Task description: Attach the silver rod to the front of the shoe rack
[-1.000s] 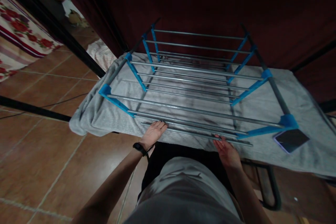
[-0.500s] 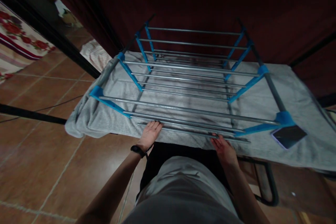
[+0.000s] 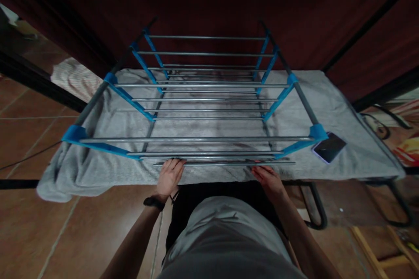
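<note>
A loose grey metal rod [image 3: 216, 164] lies along the front edge of the grey blanket [image 3: 209, 176], parallel to the rack's lowest front bars. My left hand [image 3: 170, 176], with a dark band on the wrist, has its fingers curled over the rod near its left end. My right hand [image 3: 268, 179] grips the same rod toward the right end, its fingertips partly hidden behind it. Just beyond stands a rack [image 3: 196, 139] of metal bars with blue plastic corner joints and side pieces.
A dark phone [image 3: 329, 147] lies on the blanket beside the rack's right front corner. Dark red curtains [image 3: 209, 0] hang behind. Black metal frame bars [image 3: 19, 184] run at the sides, and a tiled floor [image 3: 98, 226] lies below.
My view has turned, so the rack now appears straighter and farther left. Both hands stay on the rod, which lies in much the same place before the rack.
</note>
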Tool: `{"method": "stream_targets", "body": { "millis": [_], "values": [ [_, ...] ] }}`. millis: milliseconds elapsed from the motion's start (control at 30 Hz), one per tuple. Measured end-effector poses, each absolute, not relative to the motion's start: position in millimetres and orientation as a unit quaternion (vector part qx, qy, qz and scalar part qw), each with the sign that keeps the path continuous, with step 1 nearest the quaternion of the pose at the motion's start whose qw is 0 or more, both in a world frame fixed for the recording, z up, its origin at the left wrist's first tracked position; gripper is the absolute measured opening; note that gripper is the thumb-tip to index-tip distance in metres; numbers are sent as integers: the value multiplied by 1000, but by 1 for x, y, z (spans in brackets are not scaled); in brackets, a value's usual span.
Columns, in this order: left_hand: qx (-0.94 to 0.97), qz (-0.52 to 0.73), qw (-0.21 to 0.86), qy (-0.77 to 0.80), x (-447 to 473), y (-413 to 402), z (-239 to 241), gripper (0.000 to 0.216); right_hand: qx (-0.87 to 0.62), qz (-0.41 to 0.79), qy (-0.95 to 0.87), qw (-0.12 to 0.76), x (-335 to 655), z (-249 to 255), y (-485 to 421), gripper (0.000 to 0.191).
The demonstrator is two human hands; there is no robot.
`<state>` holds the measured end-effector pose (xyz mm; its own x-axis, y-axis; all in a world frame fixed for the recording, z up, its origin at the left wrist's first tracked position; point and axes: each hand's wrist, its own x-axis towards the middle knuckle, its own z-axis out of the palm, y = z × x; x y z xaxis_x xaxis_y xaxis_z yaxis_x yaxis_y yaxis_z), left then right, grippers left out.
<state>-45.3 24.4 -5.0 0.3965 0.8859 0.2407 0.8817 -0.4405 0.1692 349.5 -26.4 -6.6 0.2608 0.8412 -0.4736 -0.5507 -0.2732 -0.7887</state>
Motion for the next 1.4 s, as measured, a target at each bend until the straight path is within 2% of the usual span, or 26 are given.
{"method": "stream_targets", "body": {
  "millis": [400, 1033, 1400],
  "values": [
    [802, 176, -33, 570, -46, 23, -18, 28, -565, 589, -135, 562, 341, -4, -20, 38],
    [757, 229, -33, 612, -40, 19, -17, 21, -562, 597, -100, 564, 342, -6, -16, 30],
    [651, 346, -48, 674, -54, 10, -24, 16, -552, 603, -83, 570, 341, -7, -16, 26]
  ]
}}
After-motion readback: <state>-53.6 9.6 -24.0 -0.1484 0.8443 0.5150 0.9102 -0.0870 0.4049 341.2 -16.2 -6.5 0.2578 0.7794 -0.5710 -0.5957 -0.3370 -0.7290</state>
